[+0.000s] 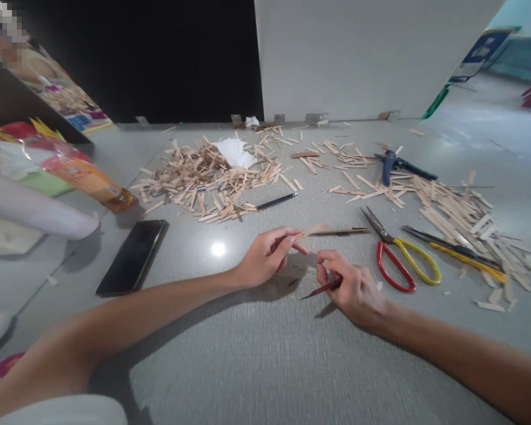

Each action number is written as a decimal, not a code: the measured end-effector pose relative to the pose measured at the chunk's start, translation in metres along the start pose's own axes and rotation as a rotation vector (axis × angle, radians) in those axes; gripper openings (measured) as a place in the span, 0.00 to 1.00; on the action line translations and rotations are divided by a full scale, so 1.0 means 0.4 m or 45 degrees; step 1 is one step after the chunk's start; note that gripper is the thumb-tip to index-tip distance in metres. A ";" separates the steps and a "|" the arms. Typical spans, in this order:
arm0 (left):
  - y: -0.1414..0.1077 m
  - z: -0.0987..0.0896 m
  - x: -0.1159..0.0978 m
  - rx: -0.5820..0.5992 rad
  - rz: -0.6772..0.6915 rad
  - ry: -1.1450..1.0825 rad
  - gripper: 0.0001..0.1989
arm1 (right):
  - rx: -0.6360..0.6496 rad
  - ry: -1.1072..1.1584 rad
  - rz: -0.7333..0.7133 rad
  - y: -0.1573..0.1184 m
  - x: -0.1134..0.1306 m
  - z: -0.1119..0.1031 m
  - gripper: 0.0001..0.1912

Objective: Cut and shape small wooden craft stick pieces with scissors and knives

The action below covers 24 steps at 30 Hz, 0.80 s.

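Note:
Thumb and fingers of my left hand [265, 257] are closed on a thin wooden strip [315, 229] that juts out to the right. Close by on the right, my right hand [354, 290] grips a slim dark red tool [326, 287] with a narrow pointed tip facing left; its exact kind is unclear. The fingertips of both hands are near each other but apart. Just beyond them lies a thin brownish stick-like tool [347, 232]. Scissors [396, 254] with one red and one yellow handle rest right of my right hand.
A heap of wooden strips [190, 177] with white tissue [235, 152] and a black pen [278, 200] lies ahead. More strips [460, 206], a blue-handled tool [389, 165] and a yellow-black cutter [464, 254] are right. A phone [133, 258] and a bottle [92, 180] stay left.

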<state>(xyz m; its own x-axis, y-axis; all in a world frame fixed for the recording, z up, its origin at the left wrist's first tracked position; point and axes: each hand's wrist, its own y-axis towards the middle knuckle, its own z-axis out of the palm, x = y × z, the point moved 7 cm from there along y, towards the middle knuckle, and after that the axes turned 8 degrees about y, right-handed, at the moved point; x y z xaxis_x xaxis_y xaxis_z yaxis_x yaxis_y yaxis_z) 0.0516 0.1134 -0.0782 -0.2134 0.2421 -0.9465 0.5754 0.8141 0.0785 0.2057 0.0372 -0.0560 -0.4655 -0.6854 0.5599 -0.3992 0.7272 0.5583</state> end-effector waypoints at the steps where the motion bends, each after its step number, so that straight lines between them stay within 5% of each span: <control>1: -0.001 -0.004 0.000 -0.027 0.001 -0.010 0.25 | 0.005 -0.003 0.007 0.001 0.000 -0.001 0.14; 9: -0.005 0.004 -0.012 0.012 0.049 -0.033 0.25 | -0.114 -0.056 0.079 0.011 -0.002 -0.016 0.10; 13: -0.007 0.005 -0.019 0.021 0.099 -0.030 0.25 | -0.226 -0.207 -0.040 0.005 0.002 -0.024 0.05; 24: -0.013 -0.008 -0.010 -0.128 0.058 -0.092 0.19 | -0.009 -0.283 -0.076 0.025 0.009 -0.006 0.09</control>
<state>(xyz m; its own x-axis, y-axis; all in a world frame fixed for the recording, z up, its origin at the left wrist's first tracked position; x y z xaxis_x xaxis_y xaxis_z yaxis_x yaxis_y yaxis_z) 0.0471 0.1099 -0.0737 -0.1294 0.2447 -0.9609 0.5002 0.8528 0.1498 0.2019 0.0419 -0.0472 -0.6039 -0.7021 0.3775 -0.4262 0.6845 0.5914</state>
